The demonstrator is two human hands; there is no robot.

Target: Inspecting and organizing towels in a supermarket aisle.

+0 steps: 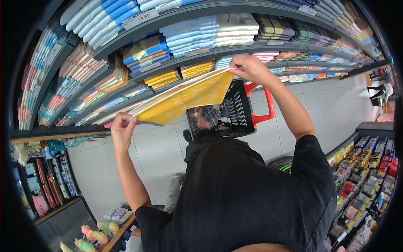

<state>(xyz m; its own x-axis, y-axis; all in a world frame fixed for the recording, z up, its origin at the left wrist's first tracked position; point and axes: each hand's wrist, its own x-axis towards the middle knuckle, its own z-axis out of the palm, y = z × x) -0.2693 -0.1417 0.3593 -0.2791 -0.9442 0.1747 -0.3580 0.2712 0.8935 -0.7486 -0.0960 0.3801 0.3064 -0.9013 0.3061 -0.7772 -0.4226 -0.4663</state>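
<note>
A yellow towel point(185, 100) with a pale edge is stretched between my two hands in front of the shelves. My left hand point(122, 127) pinches one end of that edge, at the lower left. At the upper right, my right hand point(247, 67) grips the other end. The cloth hangs down from the edge, partly over a black shopping basket point(241, 107) with a red handle point(269, 104). Inside the basket lie a checked dark cloth item point(215, 111) and a pinkish one point(201, 119). Folded yellow towels point(198, 69) are stacked on the shelf behind.
Shelves point(226, 48) of folded towels curve across the top and left, with price tags on their edges. Racks of packaged goods point(362, 179) stand at the lower right. Pastel fluffy items point(97, 231) fill a display at the lower left. Grey tiles point(157, 154) cover the floor.
</note>
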